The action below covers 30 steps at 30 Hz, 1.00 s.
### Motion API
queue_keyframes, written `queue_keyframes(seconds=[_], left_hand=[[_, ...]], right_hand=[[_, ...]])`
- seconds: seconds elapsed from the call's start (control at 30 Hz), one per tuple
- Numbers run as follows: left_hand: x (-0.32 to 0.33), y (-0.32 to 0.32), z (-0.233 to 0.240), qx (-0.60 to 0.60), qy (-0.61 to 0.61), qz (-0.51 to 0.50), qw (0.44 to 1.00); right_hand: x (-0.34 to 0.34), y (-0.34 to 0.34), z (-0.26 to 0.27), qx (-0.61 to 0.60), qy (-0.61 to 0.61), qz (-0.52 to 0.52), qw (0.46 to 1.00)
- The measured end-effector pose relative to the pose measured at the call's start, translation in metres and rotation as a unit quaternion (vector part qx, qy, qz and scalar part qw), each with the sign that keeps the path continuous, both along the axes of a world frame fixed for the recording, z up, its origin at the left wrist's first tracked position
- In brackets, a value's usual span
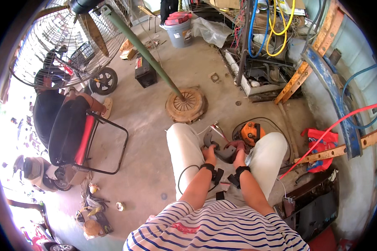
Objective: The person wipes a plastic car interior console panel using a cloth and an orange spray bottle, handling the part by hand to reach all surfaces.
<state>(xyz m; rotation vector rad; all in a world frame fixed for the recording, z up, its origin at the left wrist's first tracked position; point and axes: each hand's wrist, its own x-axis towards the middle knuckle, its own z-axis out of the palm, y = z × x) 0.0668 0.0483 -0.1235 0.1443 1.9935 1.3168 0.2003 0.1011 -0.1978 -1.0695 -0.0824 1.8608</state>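
Between the knees, my left hand [209,152] and my right hand [236,147] both grip a curved dark grey part [225,154], whose exact kind I cannot tell. Black straps go round both wrists. Just past the right hand an orange metal housing with bolts [251,133] rests on the floor in a loop of dark cable. A red-and-white thin piece, perhaps a tool or a wire, lies on the floor [219,131] beyond the hands. The fingertips are partly hidden behind the grey part.
A caged fan on a green pole stands on a rusty round clutch-like base [186,105] ahead. A black battery [145,71] and a grey bucket [178,34] stand farther off. At left a person sits on a red-and-black chair [84,138]. A red hose [326,130] crosses at right, near a red bag [330,139].
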Motion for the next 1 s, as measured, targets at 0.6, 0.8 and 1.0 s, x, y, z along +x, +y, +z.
queue_keyframes(seconds=[0.6, 0.8, 1.0], left_hand=[[-0.010, -0.011, 0.046, -0.042, -0.201, -0.351, 0.914], [0.002, -0.020, 0.063, -0.097, -0.431, -0.250, 0.862], [0.018, -0.016, 0.023, 0.010, -0.493, -0.157, 0.855]], right_hand=[[-0.003, -0.008, 0.030, 0.015, 0.123, -0.152, 0.981], [-0.013, -0.007, 0.036, -0.030, 0.041, 0.027, 0.998], [-0.012, -0.002, 0.042, -0.042, -0.049, 0.066, 0.996]])
